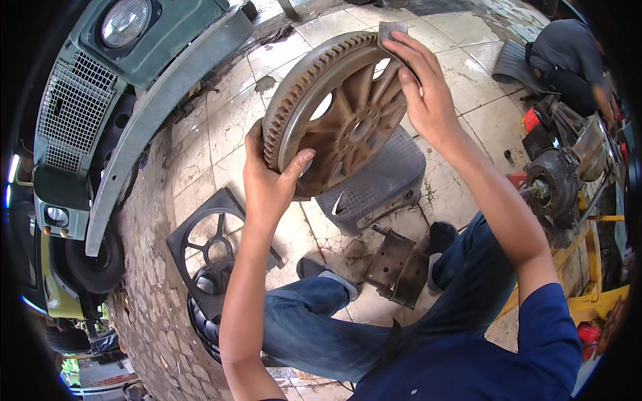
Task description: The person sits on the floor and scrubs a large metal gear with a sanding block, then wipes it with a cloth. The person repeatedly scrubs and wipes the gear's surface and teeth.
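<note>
A brown, spoked metal flywheel (348, 123) with a toothed outer ring is tilted up in front of me, above a grey plastic stool (391, 174). My left hand (271, 184) grips its lower left edge, thumb on the inner face and fingers around the toothed side. At the upper right of the rim, my right hand (428, 97) pinches a small grey sheet (393, 30) that looks like sandpaper and lies against the edge. Whether the wheel's lower edge touches the stool cannot be told.
Between my feet on the tiles sits a rusty metal bracket (396, 267). A black fan shroud (200, 234) lies to the left. Further left stands a green vehicle with a grey bumper (160, 100). At right are a greasy machine part (552, 177), a yellow frame (595, 304) and a crouching person (568, 60).
</note>
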`<state>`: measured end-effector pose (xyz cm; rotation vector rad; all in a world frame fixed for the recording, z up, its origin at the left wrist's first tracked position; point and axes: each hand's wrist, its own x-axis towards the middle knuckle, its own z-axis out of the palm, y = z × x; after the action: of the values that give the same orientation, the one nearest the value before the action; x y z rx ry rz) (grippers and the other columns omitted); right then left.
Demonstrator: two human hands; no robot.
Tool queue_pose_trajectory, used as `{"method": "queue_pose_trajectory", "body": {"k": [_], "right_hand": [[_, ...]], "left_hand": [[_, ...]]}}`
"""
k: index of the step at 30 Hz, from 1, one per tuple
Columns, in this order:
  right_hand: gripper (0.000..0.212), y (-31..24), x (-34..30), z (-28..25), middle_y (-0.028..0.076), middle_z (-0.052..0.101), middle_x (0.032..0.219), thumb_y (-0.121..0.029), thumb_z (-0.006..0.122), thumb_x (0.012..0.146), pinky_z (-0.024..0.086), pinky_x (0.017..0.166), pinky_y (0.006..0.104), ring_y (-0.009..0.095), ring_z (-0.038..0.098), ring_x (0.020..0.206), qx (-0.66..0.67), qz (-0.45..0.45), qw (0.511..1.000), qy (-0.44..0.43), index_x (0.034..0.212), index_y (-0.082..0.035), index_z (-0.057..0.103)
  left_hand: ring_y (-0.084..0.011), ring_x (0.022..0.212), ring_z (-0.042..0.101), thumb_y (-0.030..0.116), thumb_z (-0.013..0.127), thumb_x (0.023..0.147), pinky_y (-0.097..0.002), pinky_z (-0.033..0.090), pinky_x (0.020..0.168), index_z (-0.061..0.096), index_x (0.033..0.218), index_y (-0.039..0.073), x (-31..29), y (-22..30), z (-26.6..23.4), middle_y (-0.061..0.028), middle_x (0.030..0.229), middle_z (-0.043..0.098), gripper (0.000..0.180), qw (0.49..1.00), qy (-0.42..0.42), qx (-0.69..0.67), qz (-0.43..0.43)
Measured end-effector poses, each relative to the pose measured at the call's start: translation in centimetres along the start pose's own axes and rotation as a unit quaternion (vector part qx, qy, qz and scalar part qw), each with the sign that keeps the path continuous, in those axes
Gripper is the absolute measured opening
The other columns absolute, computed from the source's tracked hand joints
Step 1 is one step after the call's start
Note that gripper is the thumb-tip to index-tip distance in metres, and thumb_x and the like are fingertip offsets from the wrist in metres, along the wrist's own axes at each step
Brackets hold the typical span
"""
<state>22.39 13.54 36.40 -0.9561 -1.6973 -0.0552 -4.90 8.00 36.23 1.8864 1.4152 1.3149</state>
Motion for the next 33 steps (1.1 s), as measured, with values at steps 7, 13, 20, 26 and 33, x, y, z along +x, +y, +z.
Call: {"method": "queue_pose_trajectory", "body": {"k": [7,13,20,26,33], "right_hand": [[0.038,0.7,0.5,0.0,0.009,0.049,0.141,-0.014,0.057,0.096,0.038,0.111,0.0421,0.029,0.046,0.132,-0.02,-0.005,0.999,-0.026,0.134,-0.014,0.054],[0.041,-0.7,1.9,-1.0,0.016,0.057,0.129,-0.004,0.049,0.093,0.04,0.107,0.0379,0.03,0.051,0.126,0.009,0.051,0.998,-0.043,0.133,-0.002,0.054],[0.038,0.1,2.0,-0.4,0.014,0.055,0.125,-0.003,0.054,0.094,0.046,0.098,0.0364,0.03,0.054,0.114,0.029,-0.032,0.998,-0.037,0.131,-0.007,0.059],[0.036,0.6,1.7,0.5,0.015,0.054,0.132,-0.006,0.051,0.095,0.041,0.108,0.0406,0.031,0.048,0.127,-0.09,-0.121,0.989,-0.009,0.13,-0.005,0.059],[0.042,-0.3,1.5,1.5,0.013,0.053,0.135,-0.006,0.055,0.091,0.037,0.111,0.0457,0.027,0.045,0.132,-0.049,-0.205,0.977,-0.024,0.133,-0.007,0.056]], "left_hand": [[-0.0278,0.117,0.059,0.024,0.085,0.078,-0.0383,0.048,0.099,0.033,0.14,-0.005,0.7,-0.6,0.3,-0.0232,0.126,0.058,0.085,0.999,0.01,-0.04,0.028],[-0.0215,0.119,0.057,0.009,0.07,0.091,-0.0333,0.047,0.101,0.04,0.144,-0.003,1.4,0.1,-0.4,-0.0181,0.137,0.053,0.062,0.993,0.018,-0.104,0.056],[-0.0211,0.131,0.047,0.01,0.057,0.099,-0.0354,0.037,0.111,0.04,0.146,0.001,1.8,-1.1,-1.4,-0.0141,0.144,0.048,0.051,0.995,0.002,-0.091,0.039],[-0.0221,0.13,0.048,0.017,0.055,0.101,-0.0371,0.038,0.111,0.038,0.148,0.005,1.9,-3.2,-2.1,-0.0115,0.145,0.047,0.052,0.991,0.014,-0.128,0.017],[-0.0242,0.135,0.043,0.025,0.06,0.099,-0.0393,0.033,0.114,0.035,0.149,0.001,1.4,-2.7,-2.3,-0.0141,0.151,0.04,0.061,0.99,-0.001,-0.142,0.006]]}}
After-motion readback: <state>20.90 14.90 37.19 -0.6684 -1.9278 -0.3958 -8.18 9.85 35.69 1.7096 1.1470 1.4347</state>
